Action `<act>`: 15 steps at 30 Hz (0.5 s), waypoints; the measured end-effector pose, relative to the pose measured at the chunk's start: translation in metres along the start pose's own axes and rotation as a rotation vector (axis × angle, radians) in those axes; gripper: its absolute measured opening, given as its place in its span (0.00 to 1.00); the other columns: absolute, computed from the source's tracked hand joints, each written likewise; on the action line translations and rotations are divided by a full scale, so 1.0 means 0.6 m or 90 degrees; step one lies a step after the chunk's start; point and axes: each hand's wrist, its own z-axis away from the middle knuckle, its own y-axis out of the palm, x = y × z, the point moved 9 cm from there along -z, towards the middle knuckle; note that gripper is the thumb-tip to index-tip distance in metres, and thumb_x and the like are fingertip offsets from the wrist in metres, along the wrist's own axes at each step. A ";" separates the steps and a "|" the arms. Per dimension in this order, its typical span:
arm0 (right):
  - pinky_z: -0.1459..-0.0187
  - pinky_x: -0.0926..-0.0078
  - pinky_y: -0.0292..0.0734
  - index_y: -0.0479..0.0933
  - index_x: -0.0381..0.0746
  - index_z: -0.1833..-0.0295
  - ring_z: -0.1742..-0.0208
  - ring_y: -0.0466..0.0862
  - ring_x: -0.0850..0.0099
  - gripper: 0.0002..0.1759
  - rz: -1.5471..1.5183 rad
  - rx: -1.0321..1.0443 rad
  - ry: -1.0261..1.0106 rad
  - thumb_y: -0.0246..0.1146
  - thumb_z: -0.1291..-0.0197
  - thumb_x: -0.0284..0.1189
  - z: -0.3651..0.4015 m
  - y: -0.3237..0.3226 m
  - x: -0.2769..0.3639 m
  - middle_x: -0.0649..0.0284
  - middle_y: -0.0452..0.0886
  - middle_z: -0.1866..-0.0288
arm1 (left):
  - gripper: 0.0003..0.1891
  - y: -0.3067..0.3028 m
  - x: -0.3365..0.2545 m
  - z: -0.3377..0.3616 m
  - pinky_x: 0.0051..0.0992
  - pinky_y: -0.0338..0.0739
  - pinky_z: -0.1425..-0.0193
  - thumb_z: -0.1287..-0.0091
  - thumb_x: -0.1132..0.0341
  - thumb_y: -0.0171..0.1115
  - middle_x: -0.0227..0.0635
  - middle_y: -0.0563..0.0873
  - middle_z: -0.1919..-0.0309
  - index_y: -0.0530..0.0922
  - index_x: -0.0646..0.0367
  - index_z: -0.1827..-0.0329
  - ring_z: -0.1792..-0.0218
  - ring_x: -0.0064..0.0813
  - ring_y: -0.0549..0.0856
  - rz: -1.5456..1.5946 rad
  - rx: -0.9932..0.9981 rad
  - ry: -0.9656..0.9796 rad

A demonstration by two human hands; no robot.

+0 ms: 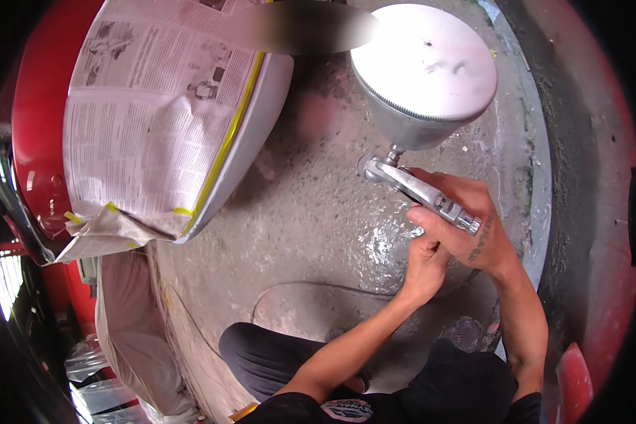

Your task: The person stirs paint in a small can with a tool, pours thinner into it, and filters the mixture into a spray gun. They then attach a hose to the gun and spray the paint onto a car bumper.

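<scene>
1. Gripping the spray gun [418, 185], the right hand [473, 222] has its fingers wrapped around the handle, and the thumb lies along the near side, below the metal body.
2. The left hand [430, 267] is just beneath the right hand, near the lower end of the handle. Its fingers are bent, but they are partly hidden, so I cannot tell if they hold something.
3. The spray gun is in front of the person, above the concrete floor [318, 205], right of the middle of the view. Its nozzle points to the left, toward the masked car part, and is well apart from it.
4. On top of the gun stands a metal cup [411, 126] with a wide white lid [431, 60]. Adjusting knobs [466, 222] are at the rear end, close to the right hand.
5. On the left side, sheets of newspaper [148, 134] cover much of a grey panel [244, 145]. Yellow tape [239, 116] runs along the edge of the paper, and a grey strip remains uncovered.
6. Beside the newspaper is red bodywork [41, 134]. Below it hangs a greyish cloth [128, 318].
7. A thin dark hose [311, 283] curves on the floor, behind the left forearm.
8. The person's bent knee [258, 353], in dark trousers, is at the bottom.
</scene>
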 end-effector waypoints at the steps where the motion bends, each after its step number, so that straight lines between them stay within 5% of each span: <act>1: 0.46 0.66 0.85 0.85 0.29 0.34 0.51 0.93 0.65 0.24 -0.007 0.006 0.002 0.75 0.33 0.28 -0.002 0.001 0.000 0.49 0.93 0.48 | 0.08 -0.001 0.001 0.001 0.27 0.81 0.45 0.15 0.71 0.60 0.29 0.91 0.51 0.86 0.64 0.45 0.49 0.20 0.87 -0.005 -0.004 -0.001; 4: 0.47 0.67 0.85 0.85 0.29 0.34 0.53 0.92 0.68 0.25 -0.020 -0.002 0.010 0.75 0.33 0.29 -0.010 -0.006 -0.007 0.51 0.93 0.50 | 0.16 0.004 -0.014 0.005 0.25 0.83 0.46 0.14 0.69 0.60 0.33 0.90 0.46 0.82 0.68 0.31 0.52 0.19 0.86 -0.036 0.020 0.027; 8: 0.48 0.67 0.84 0.85 0.30 0.32 0.53 0.91 0.71 0.25 0.013 -0.056 0.022 0.75 0.32 0.29 -0.025 -0.033 -0.017 0.51 0.94 0.51 | 0.16 -0.004 0.003 0.033 0.29 0.86 0.44 0.13 0.65 0.59 0.38 0.91 0.47 0.82 0.68 0.33 0.49 0.26 0.89 0.031 0.039 -0.072; 15: 0.52 0.70 0.84 0.84 0.30 0.32 0.57 0.90 0.73 0.26 0.061 -0.156 -0.024 0.76 0.31 0.30 -0.028 -0.058 -0.002 0.53 0.93 0.55 | 0.21 -0.045 0.086 0.128 0.30 0.87 0.43 0.13 0.66 0.59 0.40 0.89 0.39 0.79 0.65 0.23 0.48 0.27 0.89 -0.037 0.085 -0.205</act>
